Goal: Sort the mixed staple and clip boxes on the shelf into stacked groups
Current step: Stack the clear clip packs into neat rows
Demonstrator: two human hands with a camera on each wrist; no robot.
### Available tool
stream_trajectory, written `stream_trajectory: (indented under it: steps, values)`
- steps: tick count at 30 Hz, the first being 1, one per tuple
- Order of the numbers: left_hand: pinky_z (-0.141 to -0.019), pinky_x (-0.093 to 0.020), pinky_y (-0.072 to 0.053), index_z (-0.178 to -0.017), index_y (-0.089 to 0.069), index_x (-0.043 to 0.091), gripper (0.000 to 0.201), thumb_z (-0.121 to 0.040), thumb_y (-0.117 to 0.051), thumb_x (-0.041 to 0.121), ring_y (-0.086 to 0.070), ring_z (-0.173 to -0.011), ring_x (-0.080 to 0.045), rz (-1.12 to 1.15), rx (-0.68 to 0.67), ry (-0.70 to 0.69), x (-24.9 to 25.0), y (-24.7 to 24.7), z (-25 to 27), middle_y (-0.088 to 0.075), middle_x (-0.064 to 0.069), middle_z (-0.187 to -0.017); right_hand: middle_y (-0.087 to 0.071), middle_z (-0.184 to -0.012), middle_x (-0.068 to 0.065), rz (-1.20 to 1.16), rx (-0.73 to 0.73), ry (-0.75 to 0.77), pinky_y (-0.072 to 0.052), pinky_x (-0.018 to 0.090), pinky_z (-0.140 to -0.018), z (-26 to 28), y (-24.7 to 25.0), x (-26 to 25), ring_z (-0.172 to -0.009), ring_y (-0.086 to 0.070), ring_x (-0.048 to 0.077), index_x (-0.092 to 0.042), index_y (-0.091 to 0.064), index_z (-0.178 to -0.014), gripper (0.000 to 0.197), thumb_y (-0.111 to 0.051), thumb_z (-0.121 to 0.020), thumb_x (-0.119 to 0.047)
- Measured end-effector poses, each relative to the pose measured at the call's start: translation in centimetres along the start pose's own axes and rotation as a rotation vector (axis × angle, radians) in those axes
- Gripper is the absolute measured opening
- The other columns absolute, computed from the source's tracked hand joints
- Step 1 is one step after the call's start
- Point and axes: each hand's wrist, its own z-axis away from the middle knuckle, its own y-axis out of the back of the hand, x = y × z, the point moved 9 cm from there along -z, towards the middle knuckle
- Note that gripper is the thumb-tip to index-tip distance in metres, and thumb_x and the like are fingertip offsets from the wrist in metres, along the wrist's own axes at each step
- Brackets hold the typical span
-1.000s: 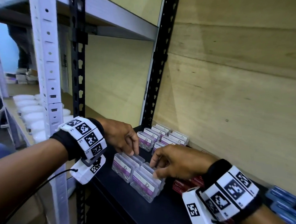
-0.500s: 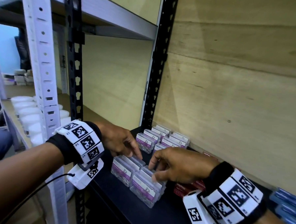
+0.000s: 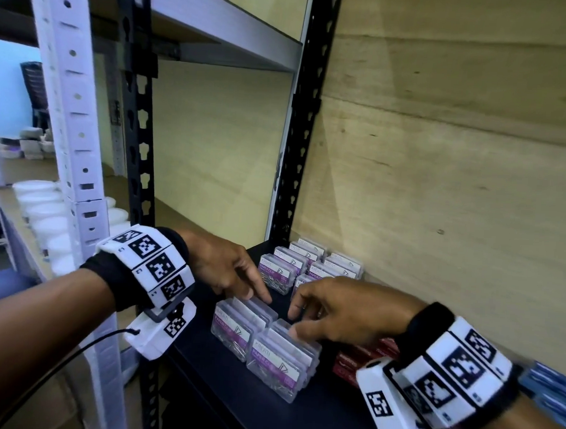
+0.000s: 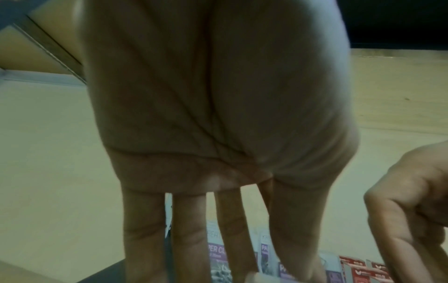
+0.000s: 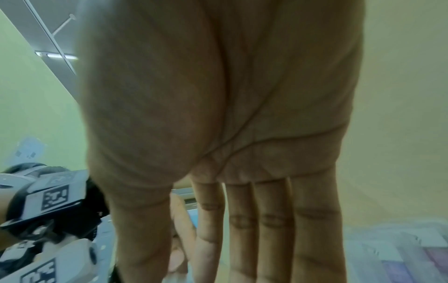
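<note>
Two hands: both yours, over the black shelf point(image 3: 265, 407).
Left hand point(image 3: 221, 263): grip released, straight fingertips resting on the near-left paper clip boxes point(image 3: 239, 327).
Right hand point(image 3: 345, 311): grip released, thumb touching the near-right clip boxes point(image 3: 282, 362).
Further clip boxes point(image 3: 308, 265): grouped at the back corner.
Red boxes point(image 3: 362, 356): beneath your right wrist.

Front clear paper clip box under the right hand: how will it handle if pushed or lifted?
The front paper clip box looks like rigid clear plastic, so probably stiff and somewhat slick. Standing on edge, it may tip if pushed high. Loose clips visible inside likely shift and rattle.
</note>
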Motion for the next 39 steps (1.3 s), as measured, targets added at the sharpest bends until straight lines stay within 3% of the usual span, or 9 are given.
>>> stream_trajectory:
  steps: [5,9,15,20,23,28,31,33,39]
  values:
    - [-0.082,-0.021,-0.047,-0.117,-0.065,0.039,0.022,-0.098,-0.054,0.035,-0.064,-0.096,-0.003,-0.059,0.230,-0.031,0.7,3.7,-0.6,-0.065,0.018,-0.105,-0.069,-0.104,-0.012,0.057,0.155,-0.080,-0.049,0.025,-0.079,-1.5,4.0,2.4,-0.088,-0.063,0.004,-0.032,-0.061,-0.111,0.025,-0.066,-0.090,-0.045]
    - [-0.076,-0.016,-0.039,-0.122,-0.066,0.034,0.027,-0.096,-0.059,0.036,-0.057,-0.094,-0.001,-0.258,0.379,-0.025,1.3,6.4,-2.5,-0.063,0.013,-0.119,-0.071,-0.104,-0.009,0.132,0.156,-0.154,-0.048,0.026,-0.079,-3.0,5.3,4.4,-0.089,-0.064,0.009,-0.027,-0.063,-0.109,0.026,-0.071,-0.088,-0.039]
    - [-0.087,-0.025,-0.038,-0.130,-0.059,0.036,0.037,-0.094,-0.063,0.028,-0.050,-0.101,-0.007,-0.395,0.293,-0.002,1.4,6.4,-5.8,-0.058,0.008,-0.131,-0.070,-0.104,-0.007,0.192,0.086,-0.191,-0.040,0.019,-0.064,-4.8,4.3,5.8,-0.088,-0.062,0.009,-0.026,-0.064,-0.105,0.022,-0.074,-0.087,-0.033]
    - [-0.096,-0.031,-0.044,-0.131,-0.058,0.035,0.042,-0.092,-0.066,0.023,-0.056,-0.112,-0.013,-0.409,0.246,-0.004,1.3,5.7,-7.2,-0.061,0.006,-0.130,-0.071,-0.105,-0.005,0.176,0.066,-0.197,-0.049,0.024,-0.076,-5.3,3.8,5.8,-0.092,-0.066,0.013,-0.027,-0.062,-0.113,0.028,-0.074,-0.087,-0.030]
    - [-0.091,-0.027,-0.042,-0.131,-0.059,0.034,0.041,-0.093,-0.065,0.022,-0.054,-0.110,-0.009,-0.386,0.233,-0.016,1.4,5.6,-7.0,-0.060,0.010,-0.129,-0.067,-0.110,-0.006,0.178,0.059,-0.184,-0.051,0.031,-0.089,-5.0,3.7,5.5,-0.098,-0.063,0.014,-0.029,-0.061,-0.118,0.034,-0.074,-0.087,-0.033]
    - [-0.085,-0.018,-0.037,-0.131,-0.061,0.034,0.040,-0.094,-0.064,0.020,-0.050,-0.104,0.000,-0.300,0.157,-0.039,1.5,4.7,-6.3,-0.060,0.015,-0.129,-0.067,-0.109,-0.007,0.150,-0.010,-0.158,-0.048,0.029,-0.087,-3.8,2.7,4.6,-0.099,-0.063,0.014,-0.032,-0.058,-0.123,0.038,-0.073,-0.087,-0.036]
    - [-0.086,-0.020,-0.040,-0.132,-0.059,0.038,0.040,-0.096,-0.061,0.022,-0.053,-0.111,-0.003,-0.305,0.125,-0.040,1.7,4.2,-5.6,-0.058,0.020,-0.122,-0.066,-0.107,-0.010,0.144,-0.011,-0.134,-0.048,0.029,-0.086,-3.1,2.3,3.9,-0.098,-0.061,0.013,-0.033,-0.058,-0.124,0.039,-0.072,-0.087,-0.036]
    - [-0.088,-0.021,-0.043,-0.133,-0.058,0.040,0.039,-0.097,-0.059,0.025,-0.055,-0.114,-0.006,-0.306,0.105,-0.034,1.7,3.8,-5.1,-0.058,0.017,-0.130,-0.067,-0.107,-0.010,0.134,-0.023,-0.126,-0.048,0.029,-0.085,-2.8,1.9,3.5,-0.097,-0.062,0.013,-0.033,-0.057,-0.124,0.039,-0.072,-0.087,-0.036]
    - [-0.068,-0.010,-0.046,-0.134,-0.058,0.037,0.038,-0.100,-0.053,0.020,-0.059,-0.091,0.003,-0.207,0.049,-0.032,1.7,2.5,-4.3,-0.063,0.017,-0.120,-0.070,-0.106,-0.011,0.112,-0.030,-0.112,-0.049,0.030,-0.085,-2.0,1.2,2.5,-0.096,-0.064,0.012,-0.033,-0.057,-0.124,0.039,-0.072,-0.088,-0.036]
